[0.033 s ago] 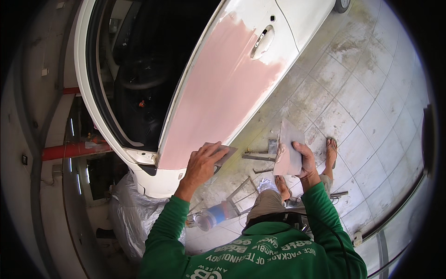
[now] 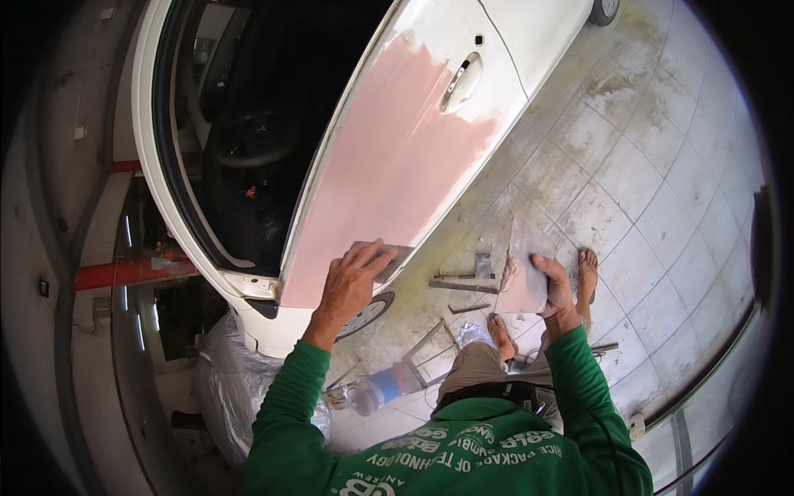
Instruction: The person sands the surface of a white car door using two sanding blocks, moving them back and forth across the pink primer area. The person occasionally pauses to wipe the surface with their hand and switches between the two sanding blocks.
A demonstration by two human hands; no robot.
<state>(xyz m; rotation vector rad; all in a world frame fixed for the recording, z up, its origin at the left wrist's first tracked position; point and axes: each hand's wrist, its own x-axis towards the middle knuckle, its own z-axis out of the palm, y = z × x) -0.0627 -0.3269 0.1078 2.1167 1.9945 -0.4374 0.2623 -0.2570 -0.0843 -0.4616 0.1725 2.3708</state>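
Note:
My left hand [image 2: 351, 285] grips a thin grey putty spreader [image 2: 397, 258], its fingers stretched along the blade. The spreader lies over the lower near end of the pink filler coat [image 2: 389, 165] on a white car door [image 2: 500, 70], close to the door's edge. Away from the car, my right hand [image 2: 557, 288] holds a flat, pale putty board [image 2: 529, 236] with the thumb on top. Pink putty [image 2: 513, 277] is smeared along the board's left side. Whether the spreader carries any putty cannot be made out.
A door handle [image 2: 463, 81] sits beyond the pink area. Silver sheeting [image 2: 240, 380] covers the car's front. On the tiled floor lie metal frame pieces [image 2: 463, 286] and a clear container with a blue band [image 2: 383, 388], near my feet [image 2: 501, 335].
My left hand has shifted slightly forward, bringing the spreader from past the door's edge onto the pink surface. My right hand and the board have moved a little to the right.

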